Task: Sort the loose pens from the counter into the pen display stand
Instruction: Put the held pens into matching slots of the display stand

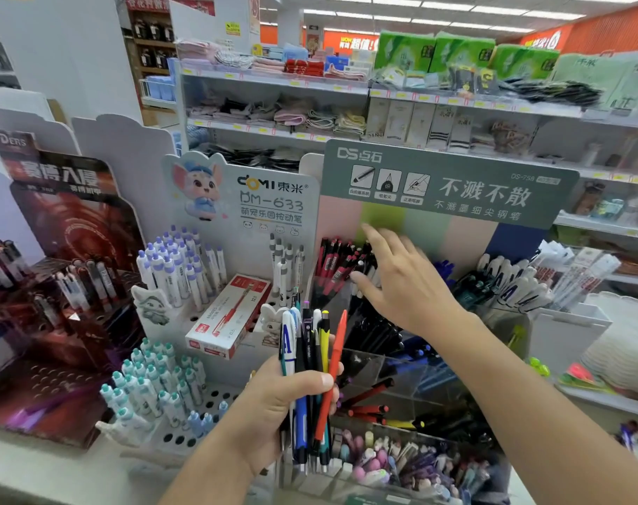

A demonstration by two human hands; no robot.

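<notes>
The pens (312,362) your left hand (292,406) grips look like smooth plastic, glossy on the blue and orange barrels. Just beyond your right hand (401,286), its fingers straight, the stand's backboard (448,187) reads as matt printed card. Below those fingers, the compartment walls (401,373) are clear, shiny plastic (acrylic, by the look). Left of your left thumb, the red-and-white pen box (226,318) is semi-gloss cardboard, lying on a white perforated tray (215,399) with a smooth matt finish.

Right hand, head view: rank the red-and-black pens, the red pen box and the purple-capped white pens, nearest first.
1. Red-and-black pens, just left of the right hand's fingertips.
2. Red pen box, lower left, on the white stand.
3. Purple-capped white pens, far left.
</notes>
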